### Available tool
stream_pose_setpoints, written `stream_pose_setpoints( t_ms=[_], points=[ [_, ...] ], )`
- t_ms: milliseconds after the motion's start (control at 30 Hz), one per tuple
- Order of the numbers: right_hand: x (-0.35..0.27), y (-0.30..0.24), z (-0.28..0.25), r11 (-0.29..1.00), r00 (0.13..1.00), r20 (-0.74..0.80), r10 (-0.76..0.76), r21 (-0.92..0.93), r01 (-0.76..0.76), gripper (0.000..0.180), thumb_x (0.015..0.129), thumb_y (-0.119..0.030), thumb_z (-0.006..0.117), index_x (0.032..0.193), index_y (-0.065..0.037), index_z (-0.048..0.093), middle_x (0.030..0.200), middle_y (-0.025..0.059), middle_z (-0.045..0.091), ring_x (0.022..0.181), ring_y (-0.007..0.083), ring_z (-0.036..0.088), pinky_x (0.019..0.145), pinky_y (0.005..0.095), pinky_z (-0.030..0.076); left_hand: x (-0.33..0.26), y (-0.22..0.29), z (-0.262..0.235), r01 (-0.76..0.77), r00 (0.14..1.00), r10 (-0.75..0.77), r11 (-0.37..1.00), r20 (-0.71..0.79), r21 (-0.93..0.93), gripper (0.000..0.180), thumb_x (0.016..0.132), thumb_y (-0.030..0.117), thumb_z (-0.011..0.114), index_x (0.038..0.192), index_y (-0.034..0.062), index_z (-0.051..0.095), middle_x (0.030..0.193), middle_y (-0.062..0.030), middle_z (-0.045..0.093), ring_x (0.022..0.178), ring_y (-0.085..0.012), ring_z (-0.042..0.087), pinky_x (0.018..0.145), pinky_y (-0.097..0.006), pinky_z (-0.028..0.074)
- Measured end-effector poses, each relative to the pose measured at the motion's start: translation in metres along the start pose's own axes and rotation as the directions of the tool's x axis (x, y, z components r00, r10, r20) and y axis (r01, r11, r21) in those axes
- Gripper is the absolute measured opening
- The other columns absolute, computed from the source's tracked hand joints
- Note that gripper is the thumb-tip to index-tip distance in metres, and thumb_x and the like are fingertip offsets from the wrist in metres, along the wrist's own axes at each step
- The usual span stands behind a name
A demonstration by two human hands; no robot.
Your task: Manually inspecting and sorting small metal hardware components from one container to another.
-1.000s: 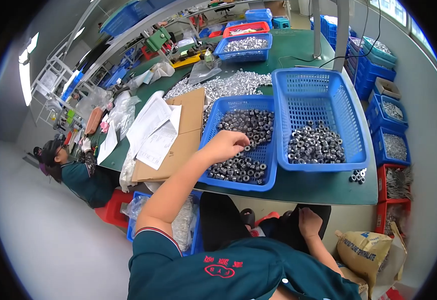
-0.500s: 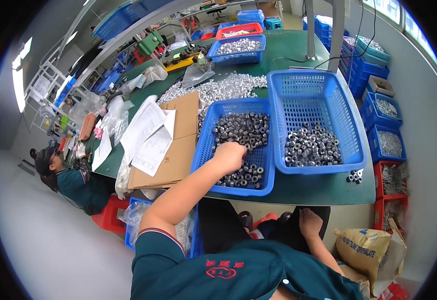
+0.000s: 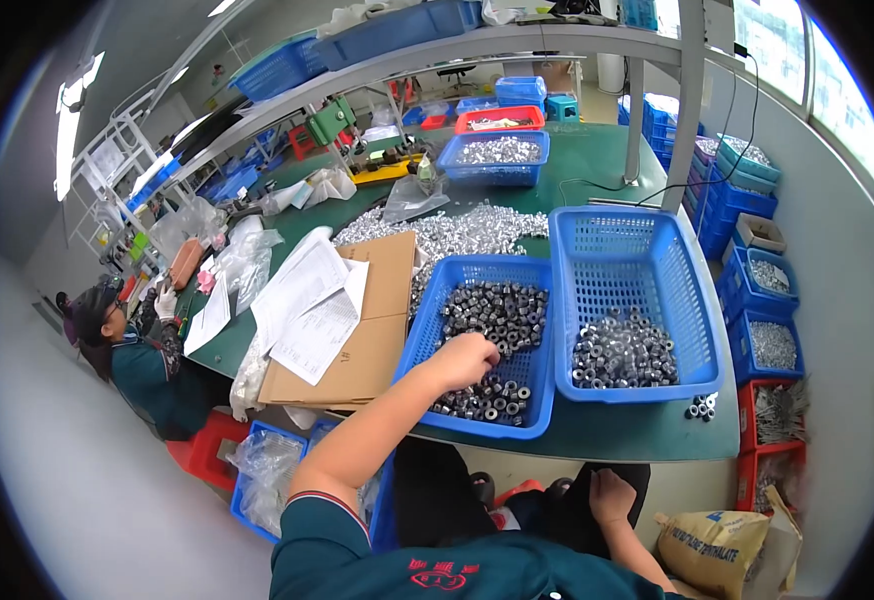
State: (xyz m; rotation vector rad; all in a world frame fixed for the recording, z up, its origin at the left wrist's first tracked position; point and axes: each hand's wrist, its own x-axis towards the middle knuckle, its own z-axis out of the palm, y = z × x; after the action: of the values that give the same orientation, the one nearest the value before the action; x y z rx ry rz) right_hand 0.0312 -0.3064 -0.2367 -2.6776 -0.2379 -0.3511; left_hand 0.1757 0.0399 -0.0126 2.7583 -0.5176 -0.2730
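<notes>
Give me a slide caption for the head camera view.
Left hand over small dark metallic rings in a blue plastic basket, a second blue basket alongside.

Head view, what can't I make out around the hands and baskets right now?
In the head view:
Left hand: its own back hides whether the fingertips pinch any of the dark rings.
Left basket: rings and hand hide much of its bottom.
Right hand: its curled fingers hide whether anything is inside.
Shirt: cut off by the lower edge.

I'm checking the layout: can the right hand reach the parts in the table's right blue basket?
Probably yes: the right hand must clear the table edge, but the basket looks open above the parts.
</notes>
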Motion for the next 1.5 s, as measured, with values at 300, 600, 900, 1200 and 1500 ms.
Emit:
stream_pose_setpoints(
  t_ms=[300, 600, 900, 1200, 1500],
  points=[
    [0.008, -0.009, -0.002, 1.000, 0.999, -0.038, -0.030, 0.000, 0.030, 0.018, 0.089, -0.025, 0.057, 0.078, -0.011, 0.057, 0.068, 0.0096, 0.061, 0.061, 0.0333, 0.061, 0.051, 0.0462, 0.045, -0.046, -0.002, -0.042, -0.112, 0.988, -0.107, -0.036, -0.108, -0.993, 0.022, 0.084, 0.003, 0.066, 0.105, -0.0009, 0.063, 0.092, -0.0080, 0.067, 0.080, -0.0181, 0.068, 0.077, -0.032, 0.057],
    [-0.003, -0.022, -0.012, 0.999, 0.999, 0.033, -0.034, 0.044, 0.032, 0.015, 0.087, -0.024, 0.059, 0.080, -0.010, 0.059, 0.070, 0.0102, 0.062, 0.063, 0.0324, 0.062, 0.052, 0.0437, 0.046, -0.094, 0.023, -0.016, -0.184, 0.979, -0.012, -0.488, -0.205, -0.853, 0.022, 0.078, -0.006, 0.057, 0.100, -0.0012, 0.060, 0.095, -0.0122, 0.063, 0.081, -0.0222, 0.066, 0.073, -0.034, 0.058],
    [0.062, -0.159, -0.130, 0.666, 0.882, -0.273, -0.386, 0.579, 0.470, 0.015, 0.074, 0.001, 0.070, 0.084, -0.001, 0.060, 0.065, 0.0105, 0.060, 0.052, 0.0263, 0.059, 0.048, 0.0330, 0.046, -0.116, 0.064, 0.023, -0.192, 0.957, 0.016, -0.712, -0.289, -0.676, 0.019, 0.082, 0.004, 0.061, 0.101, 0.0040, 0.062, 0.094, -0.0103, 0.059, 0.082, -0.0172, 0.053, 0.064, -0.027, 0.044],
    [0.111, -0.218, -0.183, 0.435, 0.794, -0.263, -0.548, 0.721, 0.539, 0.015, 0.077, 0.001, 0.070, 0.089, -0.001, 0.061, 0.072, 0.0102, 0.064, 0.057, 0.0252, 0.063, 0.050, 0.0315, 0.048, -0.136, 0.081, 0.026, -0.272, 0.960, -0.083, -0.506, -0.267, -0.818, 0.016, 0.078, 0.000, 0.063, 0.092, 0.0046, 0.056, 0.088, -0.0089, 0.056, 0.076, -0.0194, 0.057, 0.063, -0.029, 0.048],
    [0.108, -0.211, -0.165, 0.489, 0.842, -0.186, -0.506, 0.742, 0.458, 0.012, 0.077, 0.000, 0.070, 0.087, -0.002, 0.063, 0.070, 0.0084, 0.063, 0.054, 0.0229, 0.059, 0.048, 0.0310, 0.045, -0.146, 0.075, 0.039, -0.330, 0.941, -0.141, -0.170, -0.308, -0.929, 0.023, 0.076, -0.005, 0.068, 0.097, 0.0003, 0.060, 0.098, -0.0085, 0.060, 0.083, -0.0143, 0.060, 0.072, -0.026, 0.050]
  ],
)
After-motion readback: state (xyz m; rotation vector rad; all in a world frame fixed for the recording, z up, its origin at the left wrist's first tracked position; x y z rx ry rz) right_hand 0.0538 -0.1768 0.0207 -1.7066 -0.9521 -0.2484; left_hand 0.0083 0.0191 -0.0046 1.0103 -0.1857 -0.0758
